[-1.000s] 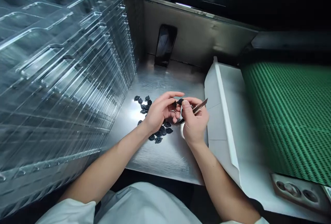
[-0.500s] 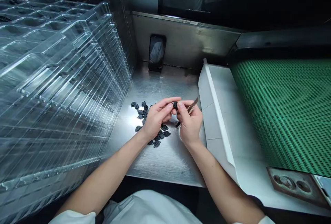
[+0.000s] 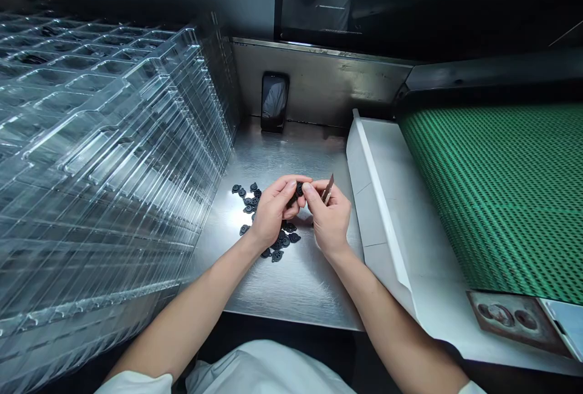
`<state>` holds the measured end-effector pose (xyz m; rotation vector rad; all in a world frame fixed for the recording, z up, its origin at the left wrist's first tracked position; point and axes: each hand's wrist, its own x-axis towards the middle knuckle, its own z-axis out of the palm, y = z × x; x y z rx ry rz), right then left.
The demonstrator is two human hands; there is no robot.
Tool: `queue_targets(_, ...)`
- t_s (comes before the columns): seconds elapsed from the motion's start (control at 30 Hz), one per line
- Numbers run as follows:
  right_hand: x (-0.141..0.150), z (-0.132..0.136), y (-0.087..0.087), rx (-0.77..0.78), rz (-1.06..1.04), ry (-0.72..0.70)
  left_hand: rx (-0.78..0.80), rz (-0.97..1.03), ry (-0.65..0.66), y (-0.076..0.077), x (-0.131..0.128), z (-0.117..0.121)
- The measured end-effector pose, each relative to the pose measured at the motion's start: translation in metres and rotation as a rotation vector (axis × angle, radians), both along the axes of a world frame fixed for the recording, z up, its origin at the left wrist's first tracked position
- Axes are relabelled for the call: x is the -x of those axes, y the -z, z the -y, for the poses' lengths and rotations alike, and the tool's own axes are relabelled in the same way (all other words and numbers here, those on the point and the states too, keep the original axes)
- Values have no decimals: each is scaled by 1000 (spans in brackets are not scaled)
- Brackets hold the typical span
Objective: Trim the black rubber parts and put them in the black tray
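Observation:
Over a steel worktop (image 3: 291,285), my left hand (image 3: 273,209) and my right hand (image 3: 330,218) meet fingertip to fingertip. Between them they pinch one small black rubber part (image 3: 299,189). My right hand also grips a thin metal blade (image 3: 328,188) that sticks up past its fingers. Under and left of my left hand lies a loose pile of several more black parts (image 3: 255,200), partly hidden by the hand.
A tall stack of clear plastic trays (image 3: 104,163) fills the left side. A dark phone (image 3: 274,101) leans on the steel back wall. A white chute (image 3: 378,200) borders a green conveyor belt (image 3: 496,193) on the right, with a control panel (image 3: 514,320) near its front.
The view has tilted up a little. My hands have drawn closer together on the black part, and the blade now points more upright than before.

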<state>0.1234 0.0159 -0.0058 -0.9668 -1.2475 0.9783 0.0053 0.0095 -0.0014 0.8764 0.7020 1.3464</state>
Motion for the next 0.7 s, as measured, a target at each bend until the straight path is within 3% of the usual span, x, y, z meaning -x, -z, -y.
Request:
queue_targets(0.3, 1, -1, -2, -3, 14, 7, 53, 31, 37, -3, 1, 2)
queue_targets(0.7, -2, 0, -11, 43, -29, -106, 21, 83, 44, -1, 2, 2)
